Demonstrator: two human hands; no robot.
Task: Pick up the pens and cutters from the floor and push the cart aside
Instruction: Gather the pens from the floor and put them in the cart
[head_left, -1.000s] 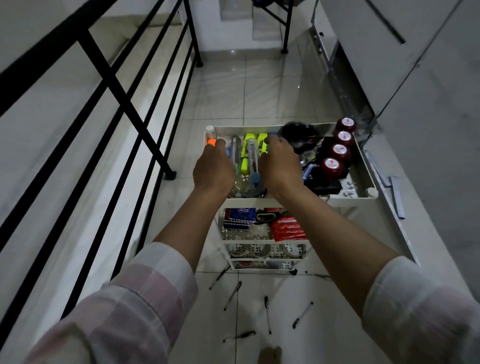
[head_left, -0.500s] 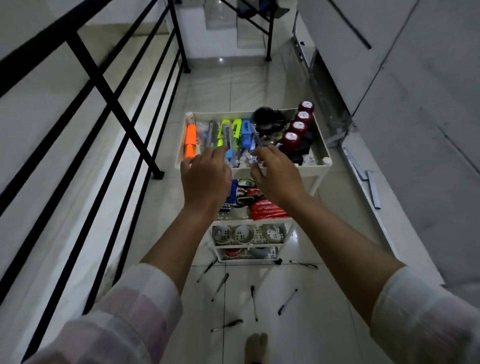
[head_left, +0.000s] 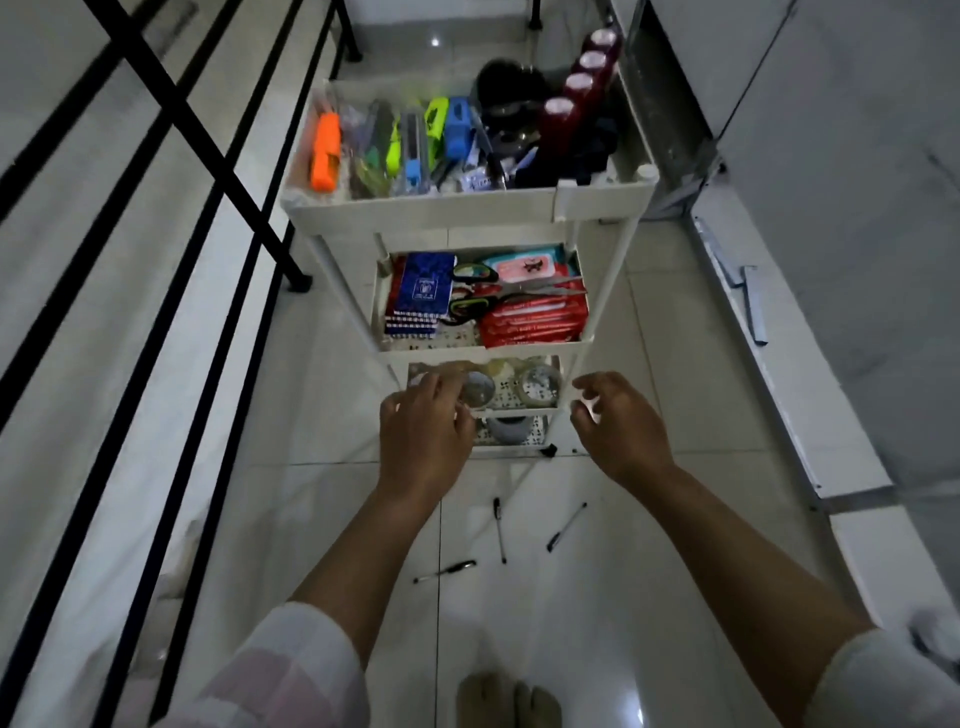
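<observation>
Both bare forearms reach toward 12 o'clock, left hand (head_left: 423, 434) and right hand (head_left: 618, 426) loosely curled, holding nothing.

The cart (head_left: 467, 210) is a white plastic trolley of stacked open shelves, standing upright on the tiled floor (head_left: 649, 597) between the black railing and the wall. Its top shelf holds an orange cutter (head_left: 326, 151), a blue cutter (head_left: 457, 131) and green ones among other clutter. Three black pens (head_left: 499, 529) lie flat on the floor just in front of the cart's base, each angled differently, near a tile seam.
</observation>
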